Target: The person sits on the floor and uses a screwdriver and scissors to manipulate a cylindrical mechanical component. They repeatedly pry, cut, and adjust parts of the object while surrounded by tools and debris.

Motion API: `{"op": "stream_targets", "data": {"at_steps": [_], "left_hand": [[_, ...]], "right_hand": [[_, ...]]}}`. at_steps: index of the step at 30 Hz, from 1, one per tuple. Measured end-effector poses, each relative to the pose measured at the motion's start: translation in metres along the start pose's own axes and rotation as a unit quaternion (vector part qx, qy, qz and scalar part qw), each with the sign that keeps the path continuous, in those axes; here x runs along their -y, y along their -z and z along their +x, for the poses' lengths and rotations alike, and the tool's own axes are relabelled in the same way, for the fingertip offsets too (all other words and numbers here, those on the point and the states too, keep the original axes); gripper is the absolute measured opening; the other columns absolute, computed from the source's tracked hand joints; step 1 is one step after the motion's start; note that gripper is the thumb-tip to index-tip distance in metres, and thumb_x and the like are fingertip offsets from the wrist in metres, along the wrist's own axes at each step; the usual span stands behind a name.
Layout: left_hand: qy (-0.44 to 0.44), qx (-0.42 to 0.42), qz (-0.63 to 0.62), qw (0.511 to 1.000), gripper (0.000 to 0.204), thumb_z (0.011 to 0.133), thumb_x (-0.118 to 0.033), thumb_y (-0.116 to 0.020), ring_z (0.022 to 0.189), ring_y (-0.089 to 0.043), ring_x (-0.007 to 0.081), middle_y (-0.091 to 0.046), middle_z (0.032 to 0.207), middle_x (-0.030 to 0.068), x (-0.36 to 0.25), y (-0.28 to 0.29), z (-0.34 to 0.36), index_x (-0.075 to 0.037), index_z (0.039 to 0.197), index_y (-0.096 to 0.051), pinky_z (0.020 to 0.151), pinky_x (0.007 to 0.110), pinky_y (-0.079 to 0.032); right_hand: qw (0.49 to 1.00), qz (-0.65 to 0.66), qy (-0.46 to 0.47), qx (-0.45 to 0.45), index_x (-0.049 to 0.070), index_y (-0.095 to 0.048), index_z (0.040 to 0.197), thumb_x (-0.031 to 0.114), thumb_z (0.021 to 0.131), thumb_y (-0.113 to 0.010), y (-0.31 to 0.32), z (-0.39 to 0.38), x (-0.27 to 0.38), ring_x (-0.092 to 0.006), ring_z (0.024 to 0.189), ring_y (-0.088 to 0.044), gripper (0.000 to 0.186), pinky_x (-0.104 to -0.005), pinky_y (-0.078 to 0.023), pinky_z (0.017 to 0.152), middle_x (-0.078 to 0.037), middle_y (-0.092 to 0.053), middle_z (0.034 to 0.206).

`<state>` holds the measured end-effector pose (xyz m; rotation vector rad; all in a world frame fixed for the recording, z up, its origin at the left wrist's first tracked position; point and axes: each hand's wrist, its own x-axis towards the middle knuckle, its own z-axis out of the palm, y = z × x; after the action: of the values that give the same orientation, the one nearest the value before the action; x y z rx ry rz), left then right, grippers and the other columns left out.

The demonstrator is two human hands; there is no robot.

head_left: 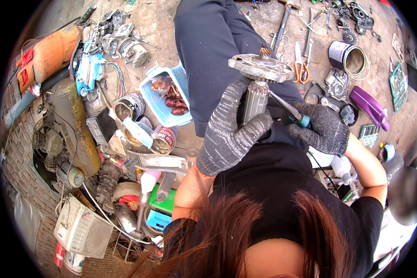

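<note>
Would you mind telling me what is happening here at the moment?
A person in grey knit gloves sits over a cluttered floor. The left hand grips a motor armature upright, its round metal end plate on top. The right hand holds a screwdriver with its tip against the armature. Orange-handled scissors and a blue tub of copper windings lie nearby.

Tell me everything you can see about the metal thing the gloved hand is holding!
The motor rotor is a ribbed grey metal cylinder with a round, flat metal end plate on top and a small copper-coloured wound piece poking above it. It stands nearly upright over the person's lap. The left hand, in a grey knit glove, wraps around its lower body. The right hand, also gloved, holds a screwdriver whose metal shaft touches the cylinder's side just below the plate. It looks worn and dusty.
</note>
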<state>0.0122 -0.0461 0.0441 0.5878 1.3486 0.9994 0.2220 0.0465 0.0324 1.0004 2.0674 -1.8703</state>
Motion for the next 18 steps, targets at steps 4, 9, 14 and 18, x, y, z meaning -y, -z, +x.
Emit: {"op": "stream_targets", "data": {"at_steps": [4, 9, 14, 18], "left_hand": [[0.019, -0.007, -0.008, 1.000, 0.058, 0.076, -0.003, -0.067, 0.105, -0.051, 0.0187, -0.050, 0.116, 0.0125, -0.003, 0.000, 0.000, 0.002, 0.126, -0.037, 0.088, 0.031, -0.043], [0.004, -0.006, -0.009, 1.000, 0.061, 0.074, -0.002, -0.069, 0.104, -0.051, 0.0183, -0.051, 0.115, 0.0120, 0.000, 0.001, 0.000, 0.001, 0.126, -0.037, 0.087, 0.032, -0.044], [-0.029, -0.003, 0.033, 0.999, 0.063, 0.072, -0.002, -0.071, 0.102, -0.052, 0.0183, -0.051, 0.114, 0.0120, 0.004, 0.004, 0.001, 0.001, 0.126, -0.037, 0.086, 0.032, -0.045], [-0.026, 0.001, -0.001, 1.000, 0.063, 0.072, -0.003, -0.072, 0.101, -0.053, 0.0183, -0.052, 0.113, 0.0122, 0.007, 0.005, 0.001, 0.000, 0.125, -0.037, 0.085, 0.032, -0.046]], "right_hand": [[0.999, 0.010, -0.013, 0.030, -0.001, -0.054, 0.101, 0.030, 0.082, -0.060, 0.003, 0.001, 0.003, -0.0352, 0.082, -0.058, 0.037, -0.0380, -0.045, 0.070, -0.021, -0.059, 0.087], [1.000, -0.004, -0.004, 0.020, 0.002, -0.057, 0.101, 0.027, 0.082, -0.059, 0.003, 0.001, 0.001, -0.0321, 0.082, -0.060, 0.032, -0.0368, -0.046, 0.072, -0.018, -0.061, 0.087], [1.000, 0.002, 0.003, 0.014, 0.000, -0.055, 0.101, 0.027, 0.082, -0.059, 0.002, 0.000, 0.000, -0.0341, 0.083, -0.059, 0.033, -0.0376, -0.046, 0.072, -0.019, -0.060, 0.087], [1.000, -0.004, 0.004, 0.008, 0.003, -0.058, 0.102, 0.025, 0.082, -0.058, 0.002, 0.001, 0.000, -0.0303, 0.083, -0.061, 0.030, -0.0359, -0.047, 0.074, -0.016, -0.062, 0.089]]}}
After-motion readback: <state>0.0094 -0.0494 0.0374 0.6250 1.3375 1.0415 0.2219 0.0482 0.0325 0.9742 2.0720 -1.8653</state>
